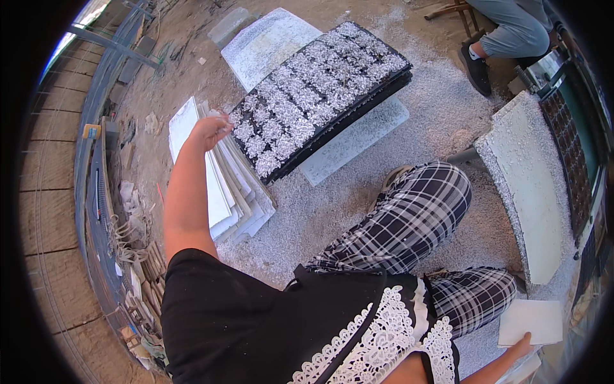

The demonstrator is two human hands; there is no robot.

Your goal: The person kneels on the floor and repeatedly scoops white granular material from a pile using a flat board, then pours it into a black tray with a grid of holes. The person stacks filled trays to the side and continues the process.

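Observation:
A stack of black seedling trays [320,96], its top cells covered with white granules and dark soil, lies ahead of me. My left hand [212,131] is at the near left corner of the stack, fingers closed; something pale shows at the fingertips, too small to name. Beneath that hand is a fanned pile of white boards [220,182]. At the lower right my right hand [521,345] grips the lower edge of a small white rectangular board [531,322].
White sheets [268,45] lie behind and under the trays. On my right, a granule-edged pale panel [527,192] stands beside a machine holding another dark tray [566,137]. A seated person's leg [515,29] is at top right. Granules cover the ground; wood scraps [150,281] lie left.

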